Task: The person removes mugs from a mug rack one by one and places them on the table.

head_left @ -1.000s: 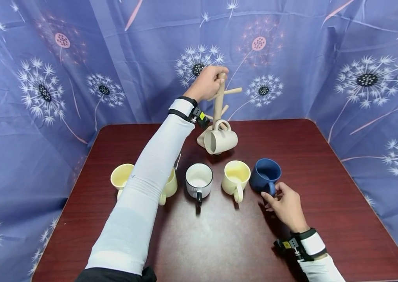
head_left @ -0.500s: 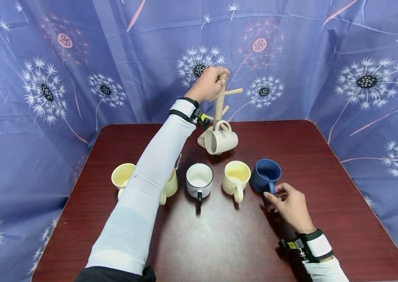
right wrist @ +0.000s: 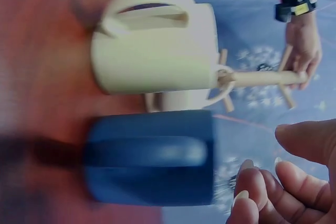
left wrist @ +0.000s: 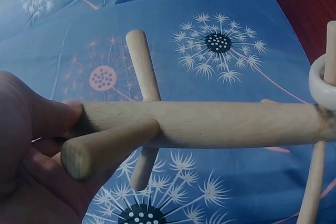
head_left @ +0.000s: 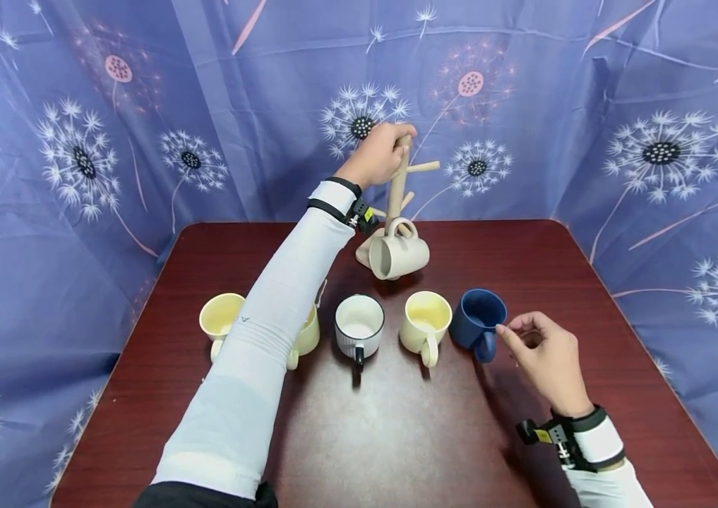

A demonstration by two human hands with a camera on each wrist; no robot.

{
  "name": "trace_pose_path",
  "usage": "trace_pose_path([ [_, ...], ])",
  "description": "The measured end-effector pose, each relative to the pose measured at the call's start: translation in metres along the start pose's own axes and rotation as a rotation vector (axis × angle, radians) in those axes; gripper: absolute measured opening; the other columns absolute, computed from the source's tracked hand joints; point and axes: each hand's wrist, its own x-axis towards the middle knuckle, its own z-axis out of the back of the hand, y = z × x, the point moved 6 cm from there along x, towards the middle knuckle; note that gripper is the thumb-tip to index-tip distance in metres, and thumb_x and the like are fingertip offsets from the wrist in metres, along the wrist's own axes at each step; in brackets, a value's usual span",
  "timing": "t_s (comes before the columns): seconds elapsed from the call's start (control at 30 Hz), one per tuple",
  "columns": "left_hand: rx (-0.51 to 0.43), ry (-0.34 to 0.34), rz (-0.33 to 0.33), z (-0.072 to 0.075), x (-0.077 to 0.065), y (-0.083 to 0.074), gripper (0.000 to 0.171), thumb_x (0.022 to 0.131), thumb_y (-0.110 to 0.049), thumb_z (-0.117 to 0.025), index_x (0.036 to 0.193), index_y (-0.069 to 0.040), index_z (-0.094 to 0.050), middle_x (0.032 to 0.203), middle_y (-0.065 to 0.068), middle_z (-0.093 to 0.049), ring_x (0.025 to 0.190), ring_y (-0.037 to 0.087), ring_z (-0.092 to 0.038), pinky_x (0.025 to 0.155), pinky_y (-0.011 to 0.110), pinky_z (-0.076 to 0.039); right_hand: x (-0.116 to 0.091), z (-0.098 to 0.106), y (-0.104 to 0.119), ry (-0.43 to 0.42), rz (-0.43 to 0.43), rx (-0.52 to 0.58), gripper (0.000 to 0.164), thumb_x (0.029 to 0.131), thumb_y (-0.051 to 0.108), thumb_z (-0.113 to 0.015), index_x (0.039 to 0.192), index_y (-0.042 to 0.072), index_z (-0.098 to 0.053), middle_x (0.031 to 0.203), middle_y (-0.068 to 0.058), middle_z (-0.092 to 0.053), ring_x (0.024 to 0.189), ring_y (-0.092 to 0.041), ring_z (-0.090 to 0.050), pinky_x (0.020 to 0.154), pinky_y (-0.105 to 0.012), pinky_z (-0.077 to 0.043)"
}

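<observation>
My left hand (head_left: 376, 154) grips the top of the wooden mug tree (head_left: 395, 194) at the back of the table. Its thumb and fingers wrap the end of the post (left wrist: 226, 124) in the left wrist view. A cream mug (head_left: 408, 255) hangs sideways by its handle from a low peg. My right hand (head_left: 552, 363) hovers just right of the upright blue mug (head_left: 469, 326), fingers loosely bent and holding nothing. In the right wrist view a gap shows between the thumb (right wrist: 307, 137) and the fingers, apart from the blue mug.
A row of upright mugs runs left from the blue one: a pale yellow mug (head_left: 419, 335), a white mug (head_left: 347, 339) with dark rim and handle, and two more yellow mugs partly behind the left sleeve (head_left: 250, 346). A patterned blue curtain (head_left: 524, 70) closes off the back.
My right hand has come away from the blue mug's handle, moving right and slightly toward the back. The left hand stays on the mug tree.
</observation>
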Motion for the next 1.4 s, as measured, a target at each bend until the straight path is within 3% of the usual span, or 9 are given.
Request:
trace_pose_path([
  [0.17, 0.027, 0.005, 0.004, 0.002, 0.000, 0.000, 0.043, 0.108, -0.002, -0.042, 0.150, -0.003, -0.052, 0.145, 0.015, -0.060, 0.117, 0.019, -0.061, 0.094, 0.021, -0.049, 0.019, 0.014, 0.021, -0.040, 0.092, -0.003, 0.014, 0.086, 0.007, -0.084, 0.089, 0.006, -0.070, 0.066, -0.003, -0.067, 0.055, 0.009, -0.053, 0.052, -0.011, -0.041],
  [0.3, 0.070, 0.032, 0.005, 0.000, -0.001, -0.001, 0.042, 0.110, -0.006, -0.041, 0.151, -0.005, -0.051, 0.151, 0.014, -0.056, 0.135, 0.021, -0.057, 0.105, 0.023, -0.049, 0.033, 0.023, 0.034, -0.080, 0.152, 0.003, 0.013, 0.086, 0.006, -0.083, 0.087, 0.007, -0.071, 0.060, 0.000, -0.063, 0.054, 0.009, -0.051, 0.053, -0.011, -0.038],
  [0.63, 0.165, 0.072, 0.014, -0.002, 0.000, -0.002, 0.042, 0.111, -0.009, -0.038, 0.152, -0.007, -0.046, 0.151, 0.014, -0.054, 0.139, 0.023, -0.052, 0.110, 0.025, -0.046, 0.068, 0.026, 0.063, -0.063, 0.261, -0.023, 0.012, 0.086, 0.007, -0.084, 0.091, 0.008, -0.073, 0.064, 0.000, -0.063, 0.056, 0.006, -0.047, 0.056, -0.012, -0.035],
  [0.87, 0.169, 0.076, 0.024, -0.003, 0.001, -0.001, 0.041, 0.112, -0.009, -0.037, 0.152, -0.007, -0.047, 0.151, 0.014, -0.054, 0.137, 0.022, -0.053, 0.106, 0.024, -0.048, 0.087, 0.016, 0.084, -0.005, 0.328, -0.028, 0.011, 0.088, 0.009, -0.082, 0.095, 0.010, -0.074, 0.077, 0.000, -0.067, 0.062, 0.004, -0.048, 0.060, -0.012, -0.036],
  [1.07, 0.143, 0.064, -0.005, -0.004, 0.000, -0.001, 0.041, 0.111, -0.007, -0.037, 0.151, -0.006, -0.048, 0.151, 0.015, -0.055, 0.133, 0.022, -0.057, 0.104, 0.023, -0.050, 0.099, 0.005, 0.100, 0.014, 0.405, -0.009, 0.011, 0.088, 0.007, -0.081, 0.096, 0.006, -0.074, 0.079, -0.002, -0.068, 0.064, 0.005, -0.050, 0.061, -0.012, -0.039],
  [1.4, 0.148, 0.046, -0.005, -0.003, -0.004, 0.001, 0.041, 0.111, -0.008, -0.038, 0.151, -0.008, -0.048, 0.149, 0.015, -0.054, 0.136, 0.022, -0.054, 0.106, 0.024, -0.048, 0.120, -0.030, 0.127, 0.122, 0.516, -0.030, 0.020, 0.088, 0.006, -0.081, 0.106, 0.003, -0.074, 0.088, -0.008, -0.069, 0.070, -0.014, -0.057, 0.066, -0.016, -0.040],
])
